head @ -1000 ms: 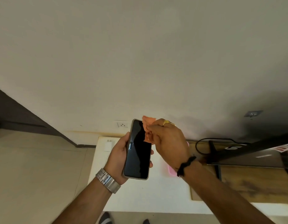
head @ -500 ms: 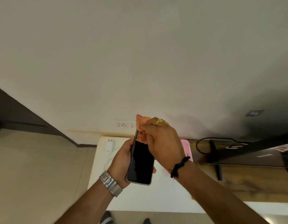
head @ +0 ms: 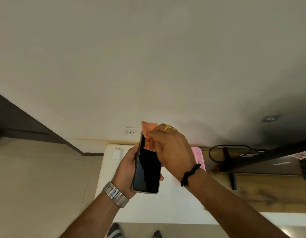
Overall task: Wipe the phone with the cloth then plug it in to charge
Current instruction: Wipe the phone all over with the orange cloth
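Observation:
My left hand (head: 127, 169) grips a black phone (head: 147, 172) in a pale case, screen up, above the white table (head: 166, 208). My right hand (head: 171, 148) pinches an orange cloth (head: 148, 133) against the top part of the screen. A white charger plug (head: 116, 154) lies at the table's far left corner, its thin cable trailing toward my left hand. A wall socket (head: 131, 131) sits just above the table's back edge.
A pink flat item (head: 198, 157) lies behind my right wrist. To the right, a wooden surface (head: 269, 194) holds a black TV (head: 277, 158) on a stand, with a black cable looping behind it. My feet show at the bottom edge.
The right hand with the cloth shifted slightly left along the top of the screen. The phone tilted a little and moved lower in view.

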The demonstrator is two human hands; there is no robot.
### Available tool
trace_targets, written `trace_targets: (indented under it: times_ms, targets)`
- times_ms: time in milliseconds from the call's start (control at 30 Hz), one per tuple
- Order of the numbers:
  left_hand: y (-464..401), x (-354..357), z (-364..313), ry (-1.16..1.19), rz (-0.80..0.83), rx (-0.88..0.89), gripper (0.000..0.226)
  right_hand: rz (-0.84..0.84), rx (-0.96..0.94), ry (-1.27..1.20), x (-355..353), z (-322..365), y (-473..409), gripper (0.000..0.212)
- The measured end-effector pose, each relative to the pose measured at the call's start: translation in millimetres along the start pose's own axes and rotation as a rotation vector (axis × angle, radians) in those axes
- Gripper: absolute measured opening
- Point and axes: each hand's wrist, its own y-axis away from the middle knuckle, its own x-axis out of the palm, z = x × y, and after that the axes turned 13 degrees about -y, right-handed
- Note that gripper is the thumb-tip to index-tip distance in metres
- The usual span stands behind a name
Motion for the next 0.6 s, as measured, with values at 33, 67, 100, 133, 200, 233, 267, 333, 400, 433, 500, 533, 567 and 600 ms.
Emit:
trace_targets:
  times_ms: [33, 67, 100, 133, 200, 233, 267, 333, 400, 433, 500, 533, 567, 600]
  targets:
    - [0, -3, -1, -0.008, -0.002, -0.001, 0.056, 0.012, 0.029, 0.011, -2, -5, 3, 0.024]
    - [-1, -5, -1, -0.023, -0.010, 0.001, 0.057, 0.011, 0.057, 0.019, -4, -8, 5, 0.023]
    - [-1, -4, 0, -0.039, -0.016, 0.004, 0.057, 0.003, 0.076, 0.023, -3, -8, 7, 0.022]
    - [-2, -1, 1, -0.051, -0.018, 0.005, 0.055, -0.016, 0.077, 0.024, -1, -5, 6, 0.022]
    - [-3, 3, 5, -0.063, -0.015, 0.008, 0.051, -0.052, 0.037, 0.000, 6, 5, 1, 0.020]
    - [-3, 4, 5, -0.061, -0.014, 0.012, 0.049, -0.057, 0.014, -0.020, 7, 9, -2, 0.020]
    - [-2, 4, 5, -0.053, -0.014, 0.016, 0.048, -0.043, 0.003, -0.028, 7, 10, -2, 0.021]
    - [-2, -1, 2, -0.022, 0.002, 0.018, 0.051, 0.004, 0.032, 0.000, 2, 2, 0, 0.024]
    - [-3, -7, 0, -0.008, 0.002, 0.010, 0.057, 0.017, 0.103, 0.009, -4, -9, 5, 0.023]
    - [-4, -7, 0, -0.018, -0.002, 0.009, 0.058, 0.008, 0.124, 0.004, -4, -11, 6, 0.022]
    - [-5, -2, 2, -0.046, 0.003, 0.007, 0.055, -0.026, 0.109, 0.006, 0, -3, 5, 0.021]
    - [-5, 0, 4, -0.051, 0.004, 0.004, 0.052, -0.041, 0.081, -0.001, 3, 3, 2, 0.021]
    - [-5, 2, 5, -0.048, 0.001, 0.004, 0.050, -0.048, 0.052, -0.020, 5, 8, 0, 0.021]
    - [-4, 2, 5, -0.039, 0.001, 0.006, 0.049, -0.046, 0.030, -0.034, 6, 11, -2, 0.022]
